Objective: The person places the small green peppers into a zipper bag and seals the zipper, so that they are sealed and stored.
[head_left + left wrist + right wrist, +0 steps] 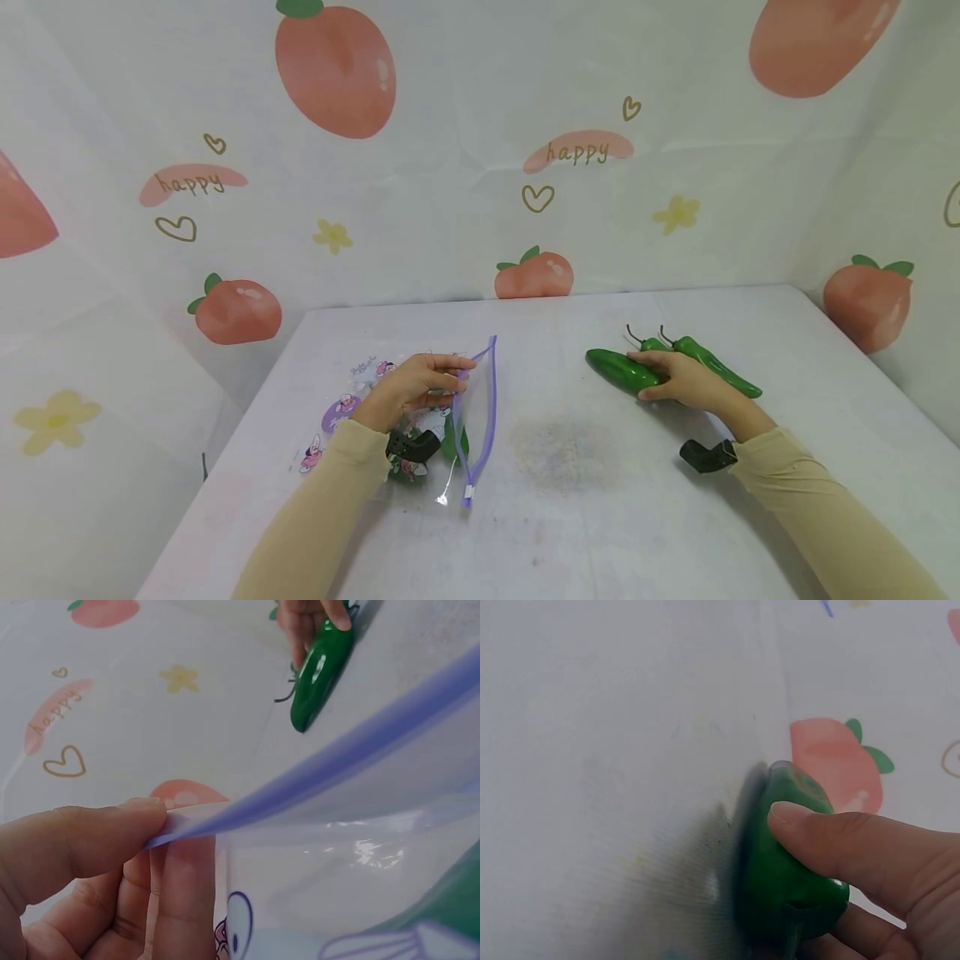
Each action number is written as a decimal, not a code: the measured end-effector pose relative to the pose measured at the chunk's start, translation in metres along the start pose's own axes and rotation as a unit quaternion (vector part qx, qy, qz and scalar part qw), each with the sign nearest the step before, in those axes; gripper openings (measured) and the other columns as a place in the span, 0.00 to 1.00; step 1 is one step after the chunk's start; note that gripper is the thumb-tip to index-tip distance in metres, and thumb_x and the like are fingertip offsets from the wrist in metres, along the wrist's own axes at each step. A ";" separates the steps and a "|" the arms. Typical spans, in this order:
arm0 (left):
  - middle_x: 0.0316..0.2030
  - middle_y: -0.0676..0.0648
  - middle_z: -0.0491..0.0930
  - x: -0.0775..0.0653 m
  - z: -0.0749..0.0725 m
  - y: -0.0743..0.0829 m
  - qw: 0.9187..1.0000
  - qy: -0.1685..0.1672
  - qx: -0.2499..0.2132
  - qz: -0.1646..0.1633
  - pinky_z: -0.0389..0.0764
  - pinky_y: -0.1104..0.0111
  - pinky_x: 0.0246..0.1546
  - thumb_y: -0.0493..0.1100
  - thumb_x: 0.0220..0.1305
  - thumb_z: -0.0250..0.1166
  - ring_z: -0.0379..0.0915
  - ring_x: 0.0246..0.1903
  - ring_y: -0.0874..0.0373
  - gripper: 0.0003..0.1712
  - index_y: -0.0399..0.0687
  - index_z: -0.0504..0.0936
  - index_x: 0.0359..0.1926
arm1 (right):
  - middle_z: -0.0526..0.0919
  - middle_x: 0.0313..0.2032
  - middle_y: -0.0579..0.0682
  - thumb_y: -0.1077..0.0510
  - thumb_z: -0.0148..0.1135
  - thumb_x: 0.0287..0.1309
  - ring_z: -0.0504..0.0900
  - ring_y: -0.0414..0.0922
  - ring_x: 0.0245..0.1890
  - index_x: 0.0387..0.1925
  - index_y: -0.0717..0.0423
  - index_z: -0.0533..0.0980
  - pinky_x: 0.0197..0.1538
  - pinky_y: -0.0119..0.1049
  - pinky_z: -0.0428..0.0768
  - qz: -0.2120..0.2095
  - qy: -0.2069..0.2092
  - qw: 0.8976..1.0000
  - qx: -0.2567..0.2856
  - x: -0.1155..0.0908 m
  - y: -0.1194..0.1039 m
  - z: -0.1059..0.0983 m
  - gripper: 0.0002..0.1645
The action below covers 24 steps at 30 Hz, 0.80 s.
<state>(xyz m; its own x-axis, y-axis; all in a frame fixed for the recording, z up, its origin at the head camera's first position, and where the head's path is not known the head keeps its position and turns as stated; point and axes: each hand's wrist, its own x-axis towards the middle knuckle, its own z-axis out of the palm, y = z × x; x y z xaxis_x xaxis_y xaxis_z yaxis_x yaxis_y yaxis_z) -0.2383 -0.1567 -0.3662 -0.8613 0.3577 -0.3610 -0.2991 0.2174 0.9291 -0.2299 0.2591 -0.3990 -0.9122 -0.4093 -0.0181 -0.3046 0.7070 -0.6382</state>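
Observation:
My left hand (416, 383) pinches the purple zip edge of a clear plastic zip bag (491, 408) printed with cartoon figures. Its mouth gapes to the right, and a white slider sits at the near end of the zip. Inside lies something green (453, 437), partly hidden by the print and my hand. Over on the right, my right hand (678, 379) grips a thick, glossy green pepper (618, 371), thumb along its side in the right wrist view. Just behind that hand are two slimmer green chili peppers (712, 367) with thin dark stems, one mostly covered.
The white table (555, 542) carries a greyish smudge between my hands. A white backdrop (450, 225) printed with peaches, hearts and flowers rises behind its far edge. Black wrist devices (705, 457) sit at both cuffs.

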 end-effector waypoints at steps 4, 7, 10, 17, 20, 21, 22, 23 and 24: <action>0.42 0.48 0.77 0.001 0.000 -0.001 1.000 -0.001 0.001 -0.002 0.77 0.73 0.31 0.30 0.61 0.63 0.71 0.29 0.63 0.27 0.33 0.72 0.63 | 0.67 0.63 0.71 0.57 0.70 0.54 0.65 0.68 0.64 0.66 0.68 0.64 0.60 0.61 0.67 0.002 -0.003 1.000 0.001 -0.001 0.000 0.000 0.42; 0.47 0.44 0.77 0.001 0.000 -0.001 1.000 -0.001 0.001 -0.002 0.77 0.73 0.32 0.30 0.61 0.63 0.72 0.29 0.63 0.27 0.34 0.72 0.63 | 0.66 0.64 0.72 0.57 0.70 0.54 0.65 0.68 0.64 0.66 0.68 0.64 0.60 0.62 0.67 0.003 -0.004 1.000 0.003 -0.001 -0.001 0.000 0.42; 0.47 0.44 0.77 0.001 0.000 -0.001 1.000 -0.001 0.003 -0.001 0.78 0.73 0.32 0.30 0.61 0.63 0.72 0.30 0.63 0.27 0.34 0.72 0.63 | 0.66 0.64 0.72 0.58 0.70 0.54 0.64 0.68 0.64 0.66 0.68 0.64 0.61 0.63 0.65 0.005 0.001 1.000 0.001 -0.002 -0.001 0.000 0.41; 0.38 0.51 0.76 0.002 0.000 0.000 1.000 0.000 0.003 -0.001 0.77 0.73 0.30 0.30 0.62 0.63 0.70 0.28 0.62 0.27 0.34 0.72 0.63 | 0.67 0.63 0.71 0.59 0.68 0.55 0.63 0.68 0.64 0.66 0.67 0.64 0.62 0.63 0.64 0.032 0.015 0.999 -0.001 -0.001 -0.004 0.005 0.40; 0.38 0.51 0.76 0.002 0.000 0.000 1.000 -0.001 0.002 -0.001 0.77 0.73 0.30 0.30 0.62 0.63 0.70 0.28 0.62 0.27 0.33 0.72 0.63 | 0.67 0.63 0.71 0.56 0.69 0.55 0.64 0.68 0.64 0.66 0.67 0.65 0.62 0.62 0.66 0.049 0.019 0.999 -0.002 0.000 -0.008 0.006 0.40; 0.38 0.51 0.77 0.002 0.000 0.000 1.000 -0.001 0.001 -0.001 0.77 0.73 0.30 0.30 0.62 0.63 0.70 0.28 0.62 0.27 0.34 0.72 0.63 | 0.67 0.63 0.71 0.56 0.69 0.55 0.65 0.68 0.64 0.66 0.67 0.65 0.61 0.62 0.66 0.054 0.020 0.998 -0.002 0.000 -0.009 0.006 0.40; 0.39 0.50 0.77 0.002 0.000 0.000 1.000 -0.001 0.000 0.000 0.77 0.73 0.30 0.30 0.62 0.63 0.71 0.28 0.62 0.27 0.33 0.73 0.62 | 0.68 0.63 0.71 0.55 0.69 0.55 0.65 0.68 0.63 0.66 0.66 0.66 0.61 0.62 0.67 0.057 0.022 0.998 -0.003 0.001 -0.011 0.006 0.40; 0.39 0.50 0.77 0.002 0.000 0.000 1.000 -0.001 0.001 0.001 0.77 0.73 0.30 0.30 0.61 0.63 0.71 0.29 0.62 0.27 0.33 0.73 0.62 | 0.68 0.62 0.71 0.55 0.69 0.55 0.66 0.67 0.63 0.65 0.66 0.67 0.61 0.61 0.68 0.060 0.025 0.998 -0.004 0.000 -0.012 0.006 0.39; 0.40 0.49 0.77 0.001 0.000 0.000 1.000 -0.001 0.001 0.001 0.77 0.73 0.30 0.30 0.61 0.63 0.71 0.29 0.62 0.27 0.33 0.73 0.62 | 0.69 0.62 0.71 0.54 0.69 0.56 0.67 0.67 0.62 0.65 0.66 0.67 0.60 0.60 0.69 0.064 0.029 0.998 -0.005 0.001 -0.013 0.006 0.39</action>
<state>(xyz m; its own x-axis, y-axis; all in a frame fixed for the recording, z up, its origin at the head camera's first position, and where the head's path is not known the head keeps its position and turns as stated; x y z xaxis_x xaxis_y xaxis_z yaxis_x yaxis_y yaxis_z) -0.2396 -0.1565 -0.3669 -0.8608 0.3601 -0.3597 -0.2971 0.2184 0.9295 -0.2247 0.2461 -0.3948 -0.9579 -0.2820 -0.0534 -0.1877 0.7564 -0.6266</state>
